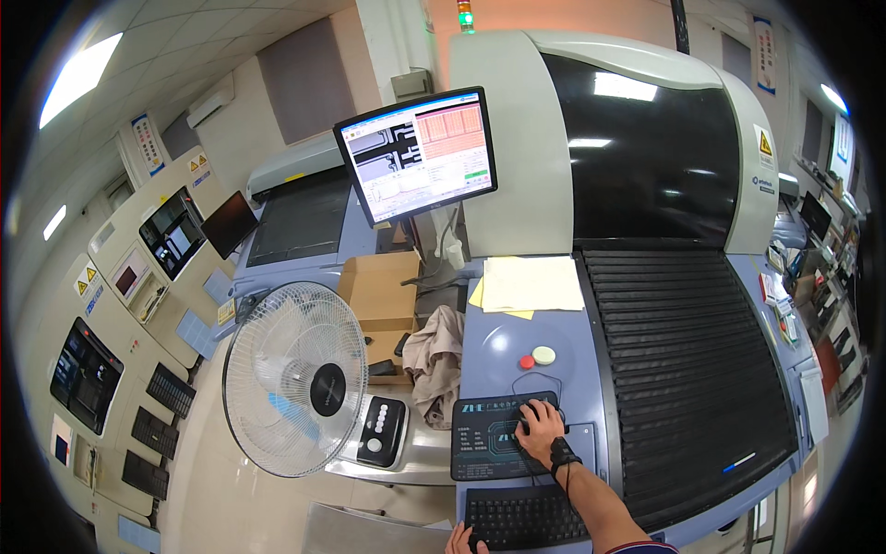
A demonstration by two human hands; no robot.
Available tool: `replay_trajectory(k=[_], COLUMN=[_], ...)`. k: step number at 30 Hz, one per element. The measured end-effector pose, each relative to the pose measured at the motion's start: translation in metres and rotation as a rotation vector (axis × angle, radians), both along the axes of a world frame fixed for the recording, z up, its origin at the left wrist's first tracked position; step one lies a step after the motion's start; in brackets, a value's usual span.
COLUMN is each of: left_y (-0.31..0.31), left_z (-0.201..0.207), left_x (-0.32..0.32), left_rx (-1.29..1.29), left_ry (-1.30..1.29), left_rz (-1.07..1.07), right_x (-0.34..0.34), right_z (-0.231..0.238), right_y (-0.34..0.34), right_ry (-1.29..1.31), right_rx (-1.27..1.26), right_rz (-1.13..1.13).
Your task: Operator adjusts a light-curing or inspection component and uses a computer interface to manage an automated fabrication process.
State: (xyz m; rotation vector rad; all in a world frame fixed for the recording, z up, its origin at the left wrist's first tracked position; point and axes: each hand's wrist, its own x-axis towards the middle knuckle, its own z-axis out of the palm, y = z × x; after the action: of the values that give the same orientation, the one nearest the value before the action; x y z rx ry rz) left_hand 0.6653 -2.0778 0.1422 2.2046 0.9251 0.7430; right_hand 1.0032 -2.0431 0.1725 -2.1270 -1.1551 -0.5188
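My right hand (543,432) is curved over a dark computer mouse (523,423), which it mostly hides. The mouse lies on a black printed mouse pad (480,462), its thin cable looping out beyond the pad. Around my right wrist is a black wrist strap (561,452) with a cord. At the lower edge, my left hand (461,541) shows only in part, fingers apart at the left end of a black keyboard (526,517). A tilted monitor (420,157) stands farther off, lit with dark, grey and orange panels.
Past the pad, a red button (526,362) and a pale green button (544,355) sit near yellow sheets (533,284). A large machine with a black ribbed cover (692,360) stands right. Left are a fan (295,379), cloth (436,360) and an open cardboard box (378,282).
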Motion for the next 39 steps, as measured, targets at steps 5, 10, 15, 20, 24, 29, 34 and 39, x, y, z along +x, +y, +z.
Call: replay_trajectory(k=[5,10,15,20,24,29,34,39], left_y=[0.005,0.002,0.007,-0.002,0.007,0.015,0.019,0.016], left_z=[0.0,0.013,0.022,0.004,-0.016,0.002,0.0,0.004], left_x=[0.005,0.003,-0.013,-0.002,-0.02,0.018,0.004,0.001], left_rx=[-0.148,-0.205,-0.162,-0.195,-0.288,-0.047,-0.039,-0.011], left_ry=[0.021,0.017,0.032,-0.022,-0.025,-0.225,-0.225,-0.203], left_rz=[0.064,0.114,0.061,0.072,0.137,0.022,0.044,0.068], right_x=[0.006,-0.001,-0.007,0.004,-0.009,0.013,-0.001,-0.005], right_z=[0.0,-0.002,-0.005,-0.008,0.001,0.002,-0.004,-0.002], right_y=[0.005,0.011,0.005,-0.009,0.025,-0.006,0.012,0.009], right_ry=[0.058,0.092,0.075,0.055,0.071,0.097,0.08,0.093], right_rx=[-0.07,-0.045,-0.068,-0.031,-0.028,-0.027,-0.049,-0.052], right_rz=[-0.048,-0.058,-0.074,-0.109,-0.037,-0.113,-0.076,-0.07])
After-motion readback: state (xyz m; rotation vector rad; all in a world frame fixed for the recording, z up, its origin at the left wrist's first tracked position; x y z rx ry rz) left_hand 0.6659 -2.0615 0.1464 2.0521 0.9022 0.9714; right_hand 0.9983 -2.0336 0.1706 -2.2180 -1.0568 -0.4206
